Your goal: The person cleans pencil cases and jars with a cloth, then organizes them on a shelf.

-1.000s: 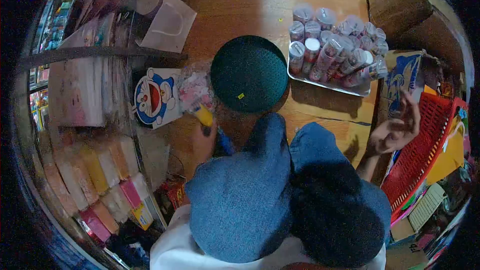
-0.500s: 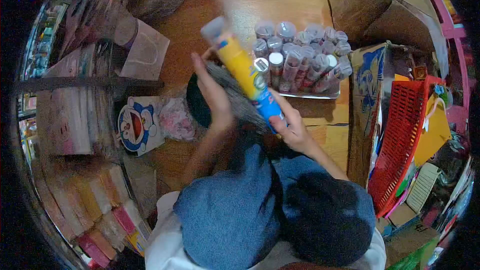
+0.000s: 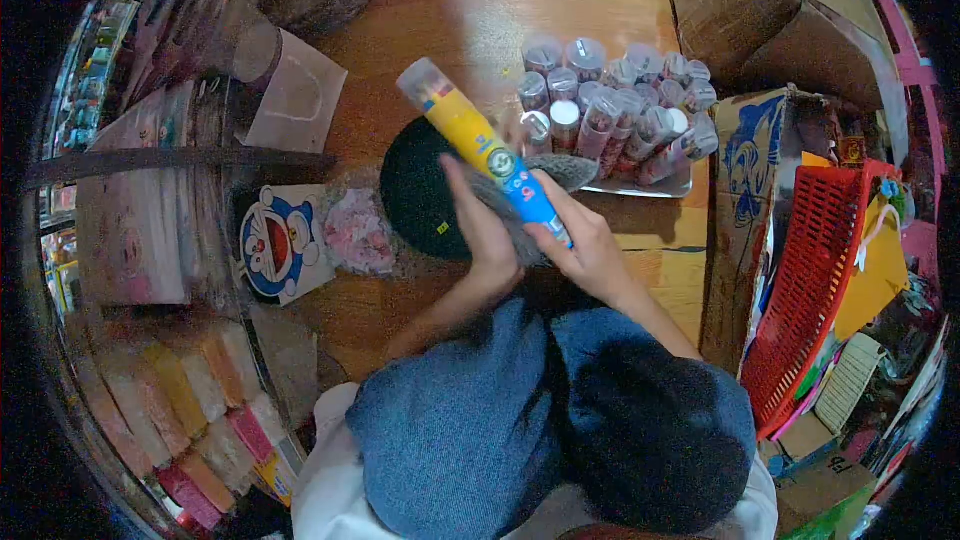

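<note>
My right hand grips the lower, blue end of a tube of coloured pencils. The tube is yellow and blue with a clear cap, and it tilts up to the left. Behind the tube, a grey cloth is bunched between it and my left hand. My left hand is curled around the cloth, its thumb showing and its other fingers mostly hidden. Under the hands, on the floor, is a dark green round thing. Several clear-capped tubes stand in a light tray just beyond.
Cardboard boxes and a red plastic basket line the right side. On the left are shelves with packets, a blue cartoon-cat picture and a pink bundle in clear wrap. Wooden flooring extends ahead.
My left hand has moved right and down along the tube with the grey cloth, which now sticks out on the tube's right. More of the dark green round thing shows. My right hand keeps its grip.
</note>
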A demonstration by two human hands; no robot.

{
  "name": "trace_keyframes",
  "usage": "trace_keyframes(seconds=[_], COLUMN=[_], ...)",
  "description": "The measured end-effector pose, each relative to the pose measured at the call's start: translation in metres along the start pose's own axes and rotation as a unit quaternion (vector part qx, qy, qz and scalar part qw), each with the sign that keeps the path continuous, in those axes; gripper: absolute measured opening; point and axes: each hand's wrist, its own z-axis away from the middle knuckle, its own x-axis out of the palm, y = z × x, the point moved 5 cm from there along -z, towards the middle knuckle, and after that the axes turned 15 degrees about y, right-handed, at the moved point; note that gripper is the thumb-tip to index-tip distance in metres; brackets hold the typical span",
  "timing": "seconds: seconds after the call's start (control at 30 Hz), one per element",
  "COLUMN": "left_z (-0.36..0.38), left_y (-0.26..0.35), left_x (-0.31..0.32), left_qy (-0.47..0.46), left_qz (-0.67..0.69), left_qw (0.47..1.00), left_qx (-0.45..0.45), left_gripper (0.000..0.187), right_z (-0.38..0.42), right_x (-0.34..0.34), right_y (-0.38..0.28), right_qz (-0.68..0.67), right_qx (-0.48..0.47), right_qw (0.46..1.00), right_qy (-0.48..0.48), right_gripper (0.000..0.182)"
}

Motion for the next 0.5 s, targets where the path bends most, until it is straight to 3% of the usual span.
trace_keyframes(seconds=[0.07,0.1,0.13,0.17,0.23,0.27,0.3,0.33,0.37,0.4,0.47,0.5], left_z=[-0.038,-0.058,-0.059,-0.060,-0.063,-0.057,-0.046,-0.032,-0.011,-0.011,-0.027,-0.023], left_y=[0.013,0.025,0.040,0.043,0.063,0.056,0.037,0.023,0.027,0.033,0.040,0.045], left_x=[-0.015,-0.014,-0.004,-0.001,0.008,0.006,0.000,-0.001,0.025,0.031,0.019,0.020], left_qy=[0.035,-0.106,-0.242,-0.243,-0.065,-0.066,-0.038,-0.009,-0.275,-0.276,-0.107,-0.144], left_qz=[0.056,0.197,0.329,0.327,0.106,0.103,0.105,0.107,0.166,0.165,0.109,0.143], left_qw=[0.998,0.974,0.910,0.910,0.991,0.991,0.993,0.987,0.933,0.933,0.976,0.967], left_qx=[-0.008,-0.041,-0.073,-0.073,0.058,0.058,-0.033,-0.123,-0.159,-0.160,-0.153,-0.154], left_gripper=[0.072,0.074,0.076,0.076,0.076,0.076,0.077,0.077,0.076,0.076,0.079,0.078], right_z=[0.001,0.003,0.005,0.006,0.012,0.014,0.019,0.024,0.026,0.025,0.038,0.043], right_x=[-0.002,-0.003,-0.003,-0.002,0.007,0.007,0.012,0.019,0.016,0.016,0.026,0.032], right_y=[-0.007,-0.009,-0.011,-0.006,0.010,0.015,0.027,0.026,0.023,0.021,0.015,0.018], right_qz=[0.022,0.012,0.000,-0.001,-0.119,-0.121,-0.290,-0.442,-0.446,-0.446,-0.597,-0.587], right_qx=[-0.037,-0.045,-0.052,-0.052,-0.016,-0.016,0.125,0.258,0.288,0.288,0.439,0.452], right_qw=[0.999,0.999,0.999,0.999,0.992,0.992,0.943,0.842,0.835,0.835,0.633,0.622], right_qy=[0.019,0.007,-0.005,-0.004,-0.040,-0.038,-0.106,-0.169,-0.144,-0.144,-0.223,-0.254], right_gripper=[0.056,0.056,0.057,0.057,0.053,0.053,0.051,0.051,0.055,0.055,0.062,0.066])
